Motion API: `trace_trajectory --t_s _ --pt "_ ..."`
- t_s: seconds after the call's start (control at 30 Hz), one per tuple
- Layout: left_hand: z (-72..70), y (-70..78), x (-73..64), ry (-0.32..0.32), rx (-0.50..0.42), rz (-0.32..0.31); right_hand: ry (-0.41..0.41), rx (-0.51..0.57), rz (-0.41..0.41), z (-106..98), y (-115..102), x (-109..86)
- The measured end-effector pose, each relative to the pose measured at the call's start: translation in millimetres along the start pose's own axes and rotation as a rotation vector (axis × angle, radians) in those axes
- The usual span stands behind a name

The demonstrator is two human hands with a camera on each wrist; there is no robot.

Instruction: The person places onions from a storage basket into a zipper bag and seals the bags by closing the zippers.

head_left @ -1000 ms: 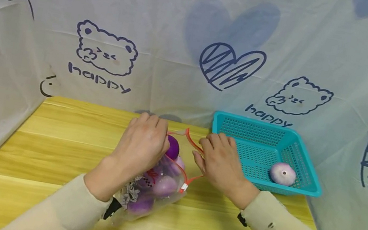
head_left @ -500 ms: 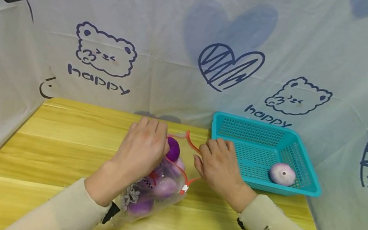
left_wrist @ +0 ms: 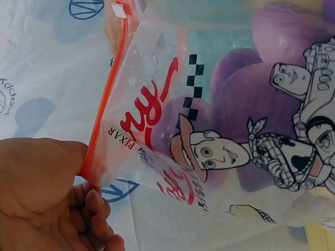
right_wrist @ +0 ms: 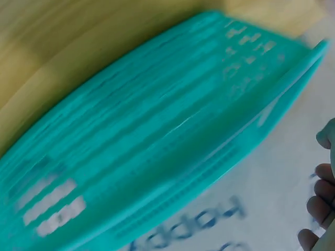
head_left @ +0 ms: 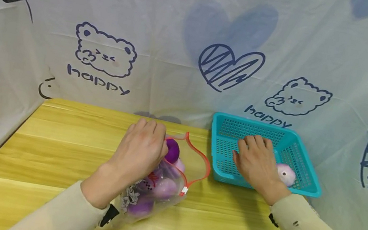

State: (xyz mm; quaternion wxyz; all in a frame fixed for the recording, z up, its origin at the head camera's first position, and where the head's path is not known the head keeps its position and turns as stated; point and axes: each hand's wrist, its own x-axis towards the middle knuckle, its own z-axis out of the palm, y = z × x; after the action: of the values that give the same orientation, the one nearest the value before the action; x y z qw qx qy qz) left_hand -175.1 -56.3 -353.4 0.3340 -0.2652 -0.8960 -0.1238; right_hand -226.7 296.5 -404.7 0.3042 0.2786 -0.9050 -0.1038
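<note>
My left hand pinches the orange-red edge of a clear zip bag between thumb and fingers. The bag has cartoon figures and red lettering printed on it. Several smooth, rounded purple things fill it, their kind unclear through the plastic. Its mouth gapes open toward the right, with a white slider at the near end. My right hand hovers over a teal basket, fingers loosely bent and holding nothing. Just right of that hand, a round purple-and-white onion-like thing lies in the basket, partly hidden.
A yellow wood-grain table lies under the bag and basket. White cloth printed with bears and hearts hangs behind the table and at both sides. The basket stands at the table's back right, near the cloth.
My right hand has left the bag's mouth and moved right, over the basket. The bag's right edge now bows outward. My left hand keeps its hold, almost unmoved.
</note>
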Motion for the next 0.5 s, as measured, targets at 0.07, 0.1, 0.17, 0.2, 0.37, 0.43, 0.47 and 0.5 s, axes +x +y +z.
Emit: trace_trajectory --t_s 0.07,0.1,0.17,0.2,0.37,0.43,0.47,0.5 --pt "-0.3 -0.3 -0.1 -0.003 -0.003 -0.001 -0.037 -0.04 -0.006 2.9 14.9 -7.8" --pt "-0.3 -0.7 -0.1 -0.003 -0.005 -0.001 -0.062 -0.06 -0.005 4.2 21.4 -11.6" --pt "-0.1 -1.3 -0.2 -0.004 -0.009 -0.003 -0.111 -0.093 0.001 7.0 32.7 -19.1" --pt "0.0 -1.5 -0.3 -0.005 -0.01 -0.003 -0.136 -0.108 0.004 8.6 37.6 -22.5" --pt "1.8 -2.2 -0.4 -0.018 -0.031 -0.007 -0.254 -0.127 0.027 16.4 58.3 -38.9" --pt "1.9 -2.5 -0.2 -0.019 -0.04 -0.007 -0.303 -0.124 0.034 19.1 66.6 -45.0" --pt "1.9 -2.6 -0.1 -0.02 -0.043 -0.006 -0.327 -0.12 0.036 20.3 70.7 -48.1" --pt "1.9 -2.8 0.1 -0.021 -0.045 -0.005 -0.349 -0.118 0.038 21.8 75.2 -51.4"
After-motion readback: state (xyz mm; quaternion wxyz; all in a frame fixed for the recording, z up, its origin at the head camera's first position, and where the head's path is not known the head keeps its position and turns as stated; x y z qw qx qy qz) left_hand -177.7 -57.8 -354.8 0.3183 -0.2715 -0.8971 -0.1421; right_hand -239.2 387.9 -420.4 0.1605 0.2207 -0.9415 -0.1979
